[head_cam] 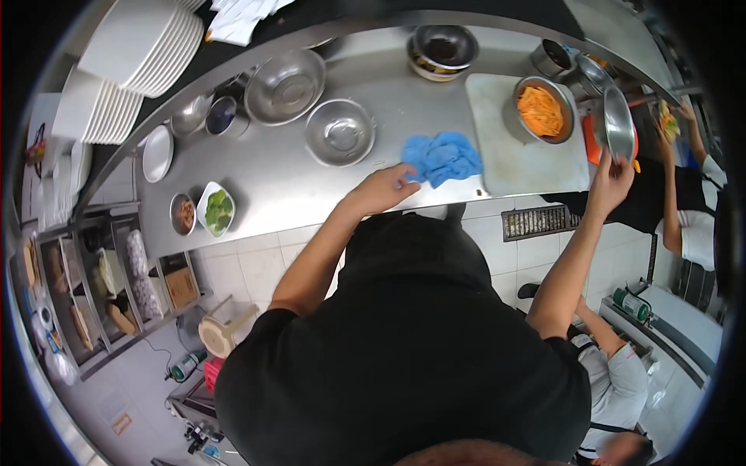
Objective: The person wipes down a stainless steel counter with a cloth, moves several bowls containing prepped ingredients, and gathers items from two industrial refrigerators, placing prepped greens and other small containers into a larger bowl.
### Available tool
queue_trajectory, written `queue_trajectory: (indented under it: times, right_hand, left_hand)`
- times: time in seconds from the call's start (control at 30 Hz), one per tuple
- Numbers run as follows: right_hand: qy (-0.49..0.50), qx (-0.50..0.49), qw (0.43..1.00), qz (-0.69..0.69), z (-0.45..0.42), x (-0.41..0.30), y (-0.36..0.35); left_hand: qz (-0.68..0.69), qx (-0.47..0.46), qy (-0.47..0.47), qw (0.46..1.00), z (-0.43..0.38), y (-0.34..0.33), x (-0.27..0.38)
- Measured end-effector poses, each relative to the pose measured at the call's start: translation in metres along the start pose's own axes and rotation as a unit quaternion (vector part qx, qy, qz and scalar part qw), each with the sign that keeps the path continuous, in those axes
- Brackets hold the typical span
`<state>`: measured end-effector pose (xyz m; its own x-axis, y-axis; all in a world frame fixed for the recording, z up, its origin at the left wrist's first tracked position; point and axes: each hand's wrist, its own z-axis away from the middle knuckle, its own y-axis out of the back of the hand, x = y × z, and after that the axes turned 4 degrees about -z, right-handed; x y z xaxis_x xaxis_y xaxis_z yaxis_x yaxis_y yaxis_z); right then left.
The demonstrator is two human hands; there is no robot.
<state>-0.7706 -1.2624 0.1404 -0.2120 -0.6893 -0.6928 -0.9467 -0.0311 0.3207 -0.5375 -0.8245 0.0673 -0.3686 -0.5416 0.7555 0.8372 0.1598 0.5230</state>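
Observation:
My right hand [615,177] grips the rim of a metal bowl [620,122], tilted on its side past the right end of the white cutting board [504,160]. On that board stands a metal bowl of shredded orange vegetable [540,112], perhaps carrot. My left hand [384,189] hovers at the steel counter's [280,192] front edge with fingers apart, beside a crumpled blue cloth [443,158]. Whether the fingertips touch the cloth, I cannot tell. Behind that hand sits a shiny metal bowl [340,133], with a wider metal bowl [285,87] farther back.
Stacked bowls [446,49] stand at the back. At left are a white bowl of green leaves [218,211] and a small metal bowl of brown pieces [183,214]. Stacked white plates [140,46] sit on the overhead shelf. One co-worker [693,227] is at right, another [618,378] behind.

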Motion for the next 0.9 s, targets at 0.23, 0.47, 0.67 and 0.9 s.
queue_trajectory:
  times: [0.23, 0.47, 0.67, 0.9]
  right_hand:
    - [0.148, -0.18, 0.97, -0.074, 0.139, -0.148, -0.023]
    - [0.197, -0.414, 0.871, -0.174, 0.192, -0.196, -0.101]
    - [0.101, -0.429, 0.895, 0.073, 0.198, -0.126, -0.139]
    - [-0.002, -0.512, 0.85, 0.128, 0.231, -0.078, -0.169]
  left_hand:
    - [0.442, -0.049, -0.019, 0.895, 0.024, 0.029, 0.005]
    - [0.602, -0.004, 0.06, 0.796, 0.024, 0.05, -0.038]
    - [0.609, 0.164, 0.044, 0.775, 0.068, 0.084, -0.077]
    - [0.532, 0.178, 0.096, 0.822, 0.041, 0.087, -0.047]
